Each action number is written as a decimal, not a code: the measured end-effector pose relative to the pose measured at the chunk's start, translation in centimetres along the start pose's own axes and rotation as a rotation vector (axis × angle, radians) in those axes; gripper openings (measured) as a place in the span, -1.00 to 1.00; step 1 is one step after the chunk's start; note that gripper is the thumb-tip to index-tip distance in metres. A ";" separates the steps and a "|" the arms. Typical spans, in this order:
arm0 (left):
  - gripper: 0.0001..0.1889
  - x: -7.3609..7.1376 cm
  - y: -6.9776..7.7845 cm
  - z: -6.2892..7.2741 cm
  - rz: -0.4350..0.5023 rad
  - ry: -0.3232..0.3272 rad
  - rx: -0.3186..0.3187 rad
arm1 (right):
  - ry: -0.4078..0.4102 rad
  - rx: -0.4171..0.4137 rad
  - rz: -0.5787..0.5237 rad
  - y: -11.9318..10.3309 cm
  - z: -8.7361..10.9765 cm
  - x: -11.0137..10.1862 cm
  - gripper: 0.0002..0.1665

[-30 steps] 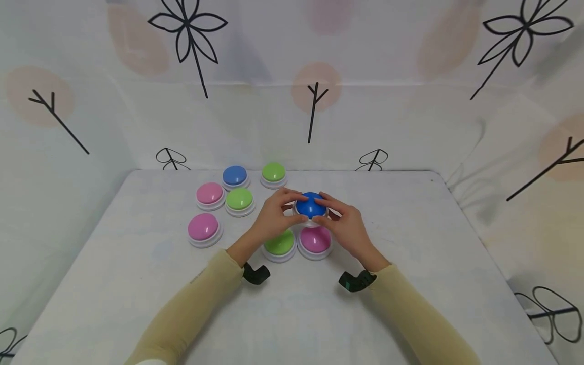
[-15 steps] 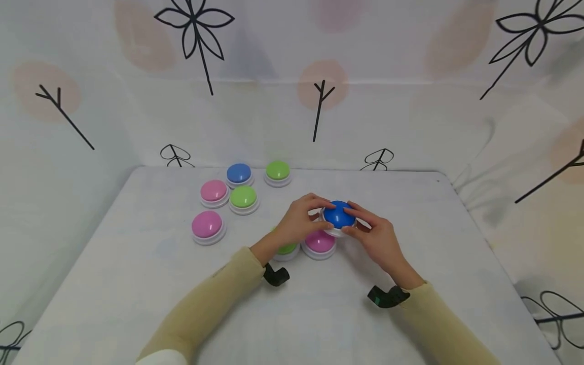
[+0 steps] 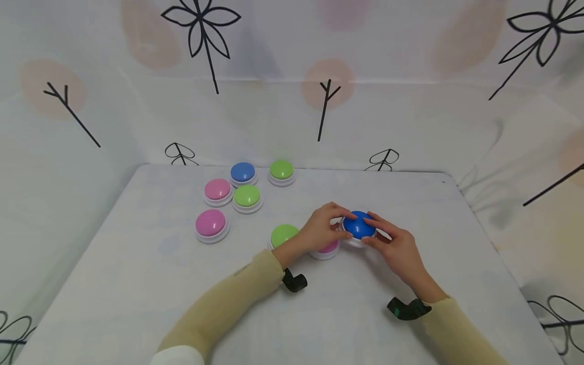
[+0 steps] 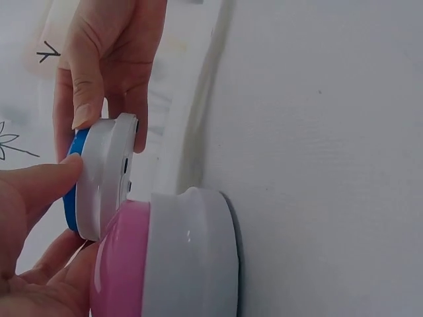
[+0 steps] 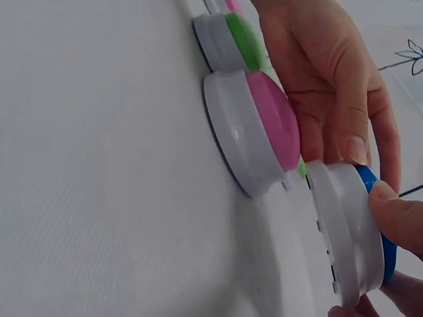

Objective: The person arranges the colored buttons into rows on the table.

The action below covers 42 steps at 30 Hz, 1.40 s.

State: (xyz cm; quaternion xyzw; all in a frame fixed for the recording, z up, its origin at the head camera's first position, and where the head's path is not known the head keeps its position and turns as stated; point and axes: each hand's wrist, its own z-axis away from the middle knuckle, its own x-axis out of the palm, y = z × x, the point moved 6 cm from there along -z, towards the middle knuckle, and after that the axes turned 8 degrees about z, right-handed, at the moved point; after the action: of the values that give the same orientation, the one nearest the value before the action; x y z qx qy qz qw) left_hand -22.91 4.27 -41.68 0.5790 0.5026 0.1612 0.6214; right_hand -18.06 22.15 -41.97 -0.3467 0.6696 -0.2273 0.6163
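Both hands hold one blue push button [image 3: 359,226] with a white base, raised off the table. My left hand [image 3: 321,226] grips its left side, thumb near the front edge; my right hand [image 3: 398,248] grips the right side. In the left wrist view the blue button's white base [image 4: 102,175] is seen side-on, its underside facing the table. Close to the left hand, a pink button [image 5: 274,122] stands on the table, partly hidden by that hand in the head view. Beside it is a green button [image 3: 284,235], partly covered by the left wrist.
At the back left stand another blue button [image 3: 243,172], two green buttons [image 3: 281,170] [image 3: 247,196] and two pink buttons [image 3: 217,189] [image 3: 211,223]. The white table [image 3: 137,284] meets a patterned cloth backdrop [image 3: 255,121] at its far edge.
Both hands have carried the blue button to the right, from above the pink button to its right side. The green button is now more exposed; the standing buttons keep their arrangement.
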 end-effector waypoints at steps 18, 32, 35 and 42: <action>-0.56 1.3 -0.2 -0.2 -0.278 -0.115 0.025 | -0.056 -0.004 0.032 1.6 0.6 0.7 -0.46; -0.49 1.9 -0.4 0.0 -0.413 -0.169 0.013 | -0.071 -0.073 0.083 1.8 0.9 1.1 -0.46; -0.50 2.0 -0.3 0.0 -0.424 -0.169 0.023 | -0.085 -0.084 0.077 1.9 0.9 1.1 -0.45; -0.51 2.4 -0.2 0.1 -0.434 -0.175 0.027 | -0.110 -0.068 0.053 2.0 1.0 1.0 -0.36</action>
State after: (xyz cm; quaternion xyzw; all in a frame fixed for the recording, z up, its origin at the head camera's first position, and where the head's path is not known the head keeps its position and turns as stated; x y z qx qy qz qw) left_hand -21.87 6.01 -42.93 0.4774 0.5618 -0.0338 0.6747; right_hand -17.43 22.81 -44.24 -0.3616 0.6508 -0.1688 0.6460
